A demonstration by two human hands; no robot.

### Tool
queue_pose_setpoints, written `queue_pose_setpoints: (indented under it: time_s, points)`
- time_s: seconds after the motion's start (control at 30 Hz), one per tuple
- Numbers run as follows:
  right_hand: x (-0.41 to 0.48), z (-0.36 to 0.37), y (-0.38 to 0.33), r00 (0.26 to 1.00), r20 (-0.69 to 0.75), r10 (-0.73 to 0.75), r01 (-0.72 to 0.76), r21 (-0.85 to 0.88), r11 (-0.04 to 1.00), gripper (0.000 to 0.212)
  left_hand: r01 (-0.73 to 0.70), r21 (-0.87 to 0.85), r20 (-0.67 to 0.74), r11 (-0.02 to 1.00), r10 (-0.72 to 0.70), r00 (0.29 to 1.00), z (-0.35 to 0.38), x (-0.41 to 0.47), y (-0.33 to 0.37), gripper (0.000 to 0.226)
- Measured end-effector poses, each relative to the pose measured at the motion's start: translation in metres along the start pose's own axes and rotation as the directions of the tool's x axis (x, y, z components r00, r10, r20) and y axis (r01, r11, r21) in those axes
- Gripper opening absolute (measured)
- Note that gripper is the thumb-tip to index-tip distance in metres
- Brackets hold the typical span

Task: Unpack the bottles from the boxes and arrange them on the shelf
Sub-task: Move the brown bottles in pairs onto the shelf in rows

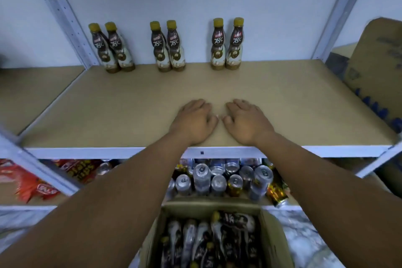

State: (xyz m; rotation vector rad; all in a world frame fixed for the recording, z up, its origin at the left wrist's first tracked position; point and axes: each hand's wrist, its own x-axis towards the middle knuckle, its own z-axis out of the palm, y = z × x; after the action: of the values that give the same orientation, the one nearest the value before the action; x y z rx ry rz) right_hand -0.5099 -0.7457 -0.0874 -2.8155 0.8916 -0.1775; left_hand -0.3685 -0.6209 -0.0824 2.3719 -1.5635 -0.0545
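Note:
Three pairs of brown coffee bottles with yellow caps stand upright along the back of the tan shelf [108, 115]: a left pair [112, 49], a middle pair [167, 47] and a right pair [227, 44]. My left hand [193, 122] and my right hand [245, 122] rest palm-down side by side on the shelf board near its front edge, holding nothing. Below, an open cardboard box [272, 237] holds several more of the same bottles [208, 239] lying down.
A large cardboard box [376, 67] stands at the shelf's right end. The lower shelf carries several drink cans [219, 178] and red snack packets [32, 183]. White metal uprights [65, 19] frame the shelf on both sides.

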Motion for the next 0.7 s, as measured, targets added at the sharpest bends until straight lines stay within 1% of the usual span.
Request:
queue_pose_setpoints:
  time_s: [0.07, 0.1, 0.13, 0.17, 0.23, 0.3, 0.37, 0.43, 0.47, 0.53, 0.63, 0.7]
  points:
    - [-0.036, 0.002, -0.016, 1.000, 0.004, 0.004, -0.004, -0.038, 0.999, 0.060, 0.003, 0.057, -0.008, 0.998, -0.002, 1.000, 0.001, -0.037, 0.007, 0.086]
    - [-0.055, 0.004, -0.022, 1.000, -0.011, 0.013, -0.013, -0.045, 0.999, 0.067, 0.006, 0.082, -0.018, 0.997, -0.005, 1.000, 0.002, -0.055, 0.010, 0.086]
    - [-0.074, 0.007, -0.029, 0.999, -0.038, 0.024, -0.025, -0.045, 0.999, 0.076, 0.010, 0.101, -0.025, 0.995, -0.007, 1.000, 0.003, -0.074, 0.013, 0.083]
    - [-0.093, 0.010, -0.035, 0.997, -0.068, 0.029, -0.032, -0.043, 0.999, 0.081, 0.009, 0.115, -0.031, 0.993, -0.006, 0.999, 0.003, -0.093, 0.015, 0.077]
    - [-0.128, 0.019, -0.042, 0.993, -0.112, 0.029, -0.037, -0.064, 0.997, 0.072, -0.007, 0.180, -0.005, 0.984, 0.008, 1.000, 0.006, -0.125, 0.014, 0.068]
    - [-0.161, 0.030, -0.045, 0.993, -0.113, 0.026, -0.036, -0.082, 0.996, 0.062, -0.026, 0.199, 0.041, 0.980, 0.018, 0.999, 0.012, -0.155, 0.012, 0.071]
    - [-0.189, 0.041, -0.047, 0.999, -0.024, 0.040, -0.043, -0.122, 0.992, 0.057, -0.037, 0.191, 0.078, 0.981, 0.022, 0.997, 0.021, -0.181, 0.011, 0.061]
    - [-0.215, 0.052, -0.050, 0.992, 0.114, 0.060, -0.044, -0.142, 0.989, 0.047, -0.031, 0.208, 0.176, 0.978, -0.006, 0.984, 0.033, -0.209, 0.013, 0.049]
    - [-0.227, 0.060, -0.050, 0.982, 0.163, 0.090, -0.068, -0.134, 0.989, 0.042, -0.008, 0.190, 0.226, 0.982, -0.036, 0.973, 0.040, -0.223, 0.013, 0.046]
    - [-0.248, 0.080, -0.047, 0.960, 0.220, 0.171, -0.154, -0.089, 0.984, 0.041, 0.067, 0.127, 0.303, 0.990, -0.103, 0.947, 0.058, -0.251, 0.009, 0.045]
    - [-0.272, 0.109, -0.040, 0.935, 0.257, 0.243, -0.248, -0.014, 0.969, 0.049, 0.169, 0.020, 0.380, 0.985, -0.164, 0.910, 0.089, -0.282, -0.003, 0.044]
    - [-0.281, 0.127, -0.035, 0.911, 0.316, 0.265, -0.301, 0.072, 0.951, 0.042, 0.222, -0.028, 0.422, 0.975, -0.189, 0.886, 0.107, -0.297, -0.009, 0.041]
